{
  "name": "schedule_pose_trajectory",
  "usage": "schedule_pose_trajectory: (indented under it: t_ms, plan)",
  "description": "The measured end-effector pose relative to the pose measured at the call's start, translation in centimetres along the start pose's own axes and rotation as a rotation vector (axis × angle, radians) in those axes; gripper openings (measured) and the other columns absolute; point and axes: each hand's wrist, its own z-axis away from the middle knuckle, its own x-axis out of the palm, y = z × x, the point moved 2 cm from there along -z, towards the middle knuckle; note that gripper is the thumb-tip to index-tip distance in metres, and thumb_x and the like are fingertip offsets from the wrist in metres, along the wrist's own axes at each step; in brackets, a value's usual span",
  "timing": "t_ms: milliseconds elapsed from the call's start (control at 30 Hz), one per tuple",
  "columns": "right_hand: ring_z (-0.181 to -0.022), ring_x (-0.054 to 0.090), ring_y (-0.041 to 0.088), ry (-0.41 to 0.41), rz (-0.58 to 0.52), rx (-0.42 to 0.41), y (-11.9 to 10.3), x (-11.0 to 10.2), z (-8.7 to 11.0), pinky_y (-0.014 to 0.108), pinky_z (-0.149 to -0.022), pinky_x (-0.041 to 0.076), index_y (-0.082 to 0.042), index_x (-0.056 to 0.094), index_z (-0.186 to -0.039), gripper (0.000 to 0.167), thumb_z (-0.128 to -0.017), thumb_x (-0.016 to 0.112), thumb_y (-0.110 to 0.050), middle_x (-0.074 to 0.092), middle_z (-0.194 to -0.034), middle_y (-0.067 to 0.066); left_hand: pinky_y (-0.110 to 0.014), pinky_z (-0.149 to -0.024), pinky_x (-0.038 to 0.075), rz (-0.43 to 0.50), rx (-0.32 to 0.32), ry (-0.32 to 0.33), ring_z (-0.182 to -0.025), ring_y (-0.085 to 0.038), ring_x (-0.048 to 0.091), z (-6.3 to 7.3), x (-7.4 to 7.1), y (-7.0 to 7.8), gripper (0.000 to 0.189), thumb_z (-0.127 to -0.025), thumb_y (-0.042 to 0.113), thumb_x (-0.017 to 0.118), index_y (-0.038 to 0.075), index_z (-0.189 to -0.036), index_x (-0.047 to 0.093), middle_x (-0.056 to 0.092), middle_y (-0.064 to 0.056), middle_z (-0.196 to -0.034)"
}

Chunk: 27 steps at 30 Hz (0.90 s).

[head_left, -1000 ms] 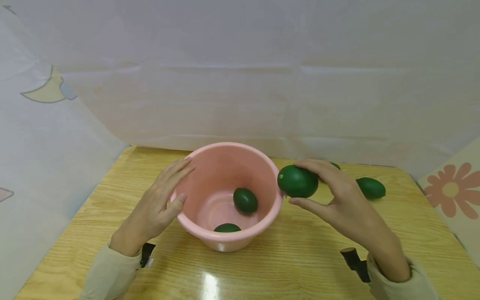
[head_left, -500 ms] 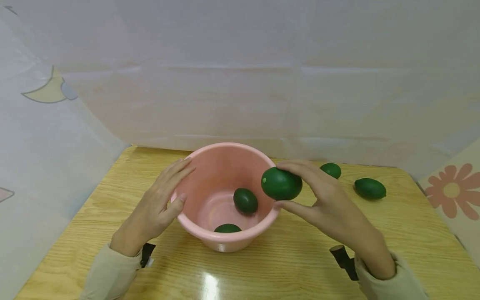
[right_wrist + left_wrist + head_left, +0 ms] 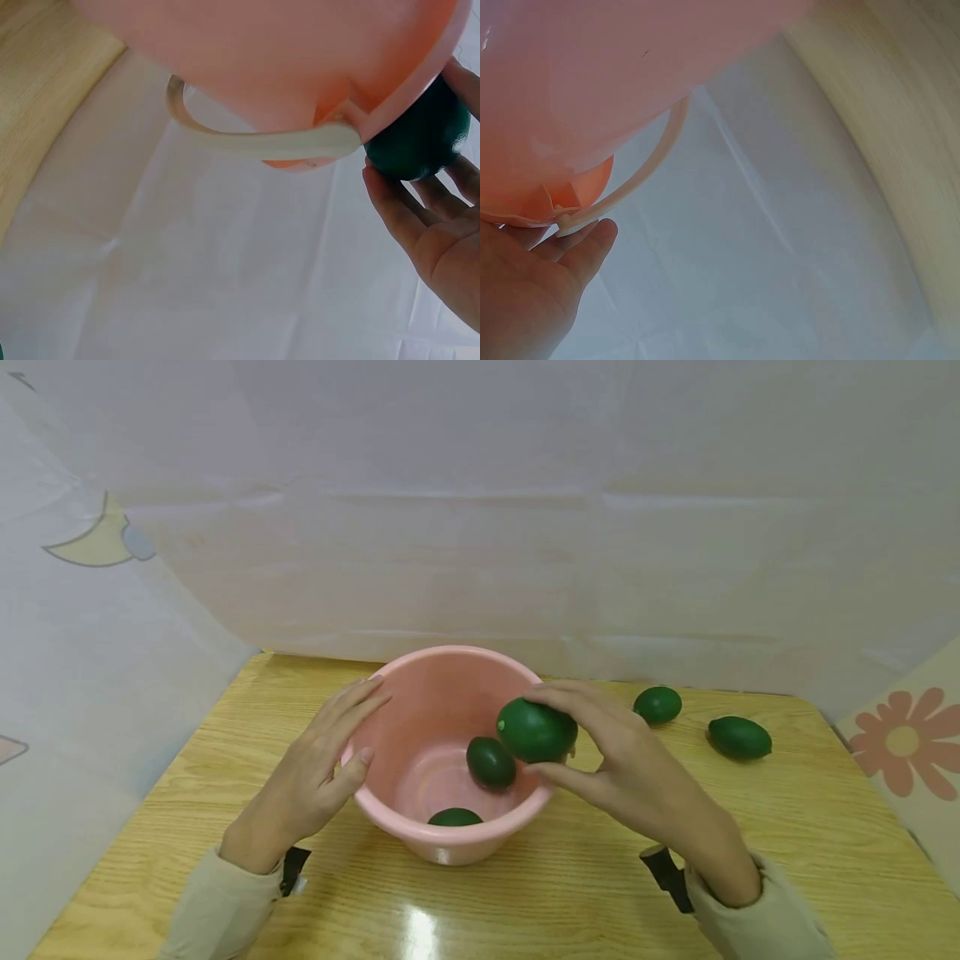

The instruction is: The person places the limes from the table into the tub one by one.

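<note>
A pink plastic bucket (image 3: pixel 450 843) stands on the wooden table, two dark green limes (image 3: pixel 491 763) lying inside it. My left hand (image 3: pixel 307 777) rests on the left rim with its fingers spread and fairly straight; in the left wrist view its fingertips touch near the handle joint (image 3: pixel 566 223). My right hand (image 3: pixel 615 756) holds a larger green lime (image 3: pixel 536 731) between thumb and fingers, over the bucket's right rim. In the right wrist view that lime (image 3: pixel 420 139) is partly hidden behind the rim.
Two more limes, a nearer-edge one (image 3: pixel 739 737) and another one (image 3: pixel 657 705), lie on the table (image 3: pixel 810 827) to the right. A pale curtain (image 3: pixel 450 527) hangs right behind the table. The bucket's pale handle (image 3: pixel 285 142) hangs down outside.
My right hand has moved left with the lime, from beside the bucket to over its right rim. The left hand and the bucket have stayed in place.
</note>
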Motion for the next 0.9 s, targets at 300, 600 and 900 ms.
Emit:
schedule_pose_trajectory:
  t_ms: [300, 600, 900]
  plan:
    - [-0.123, 0.056, 0.013, -0.072, -0.045, 0.048, 0.0, 1.0, -0.9, 0.032, -0.098, 0.051, -0.018, 0.057, -0.136, 0.067, -0.076, 0.085, -0.024, 0.059, -0.135, -0.003, -0.052, -0.119, 0.030, -0.004, -0.008, -0.011, -0.149, -0.028, 0.030, 0.0, -0.1, -0.1, 0.063, -0.090, 0.010, 0.056, 0.013, -0.152, 0.041, 0.035, -0.005, -0.160]
    - [-0.120, 0.057, 0.009, -0.139, -0.108, 0.052, 0.2, 2.2, -1.8, 0.034, -0.100, 0.051, -0.020, 0.056, -0.135, 0.061, -0.080, 0.082, -0.027, 0.058, -0.133, -0.008, -0.053, -0.119, 0.029, 0.005, -0.008, -0.018, -0.149, -0.030, 0.030, 0.0, -0.2, -0.1, 0.063, -0.090, 0.010, 0.056, 0.014, -0.151, 0.042, 0.035, -0.005, -0.160]
    - [-0.119, 0.058, 0.007, -0.200, -0.146, 0.093, 0.4, 3.0, -2.5, 0.032, -0.101, 0.051, -0.020, 0.055, -0.136, 0.060, -0.082, 0.080, -0.029, 0.058, -0.134, -0.009, -0.051, -0.120, 0.028, 0.011, -0.019, -0.027, -0.150, -0.027, 0.029, 0.0, -0.2, 0.0, 0.062, -0.091, 0.011, 0.055, 0.013, -0.152, 0.041, 0.034, -0.004, -0.161]
